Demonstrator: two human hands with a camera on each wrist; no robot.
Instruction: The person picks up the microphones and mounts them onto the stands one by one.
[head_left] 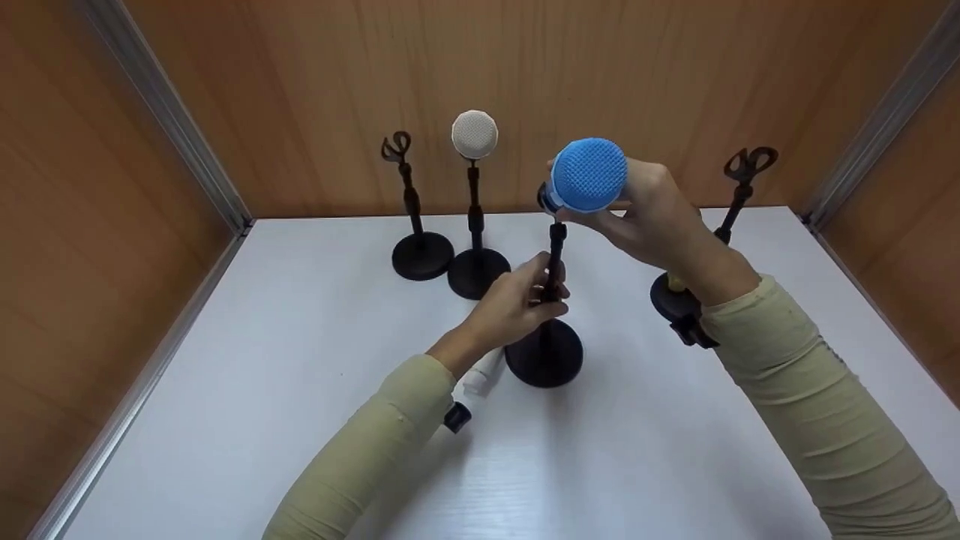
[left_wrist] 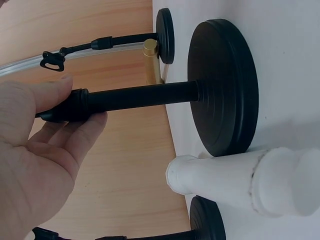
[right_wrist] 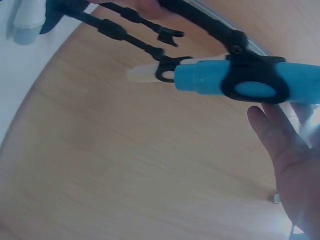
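My left hand (head_left: pixel 517 300) grips the pole of a black microphone stand (head_left: pixel 545 356), whose round base rests on the table. A blue microphone (head_left: pixel 589 174) tops that stand, its mesh head facing the camera. In the right wrist view, the stand's clip (right_wrist: pixel 255 82) is around the blue body. My right hand (head_left: pixel 652 210) holds the microphone near its head, thumb below it. A white microphone (left_wrist: pixel 215 175) lies on the table beside the base, partly hidden by my left arm in the head view.
Behind stand a black stand (head_left: pixel 422 255) with a bare clip and another carrying a white-headed microphone (head_left: pixel 475 135). At right, another stand (head_left: pixel 739 196) has a bare clip; a gold piece (left_wrist: pixel 151 62) is near its base. Wooden walls (head_left: pixel 525 90) border the white table (head_left: pixel 247 360).
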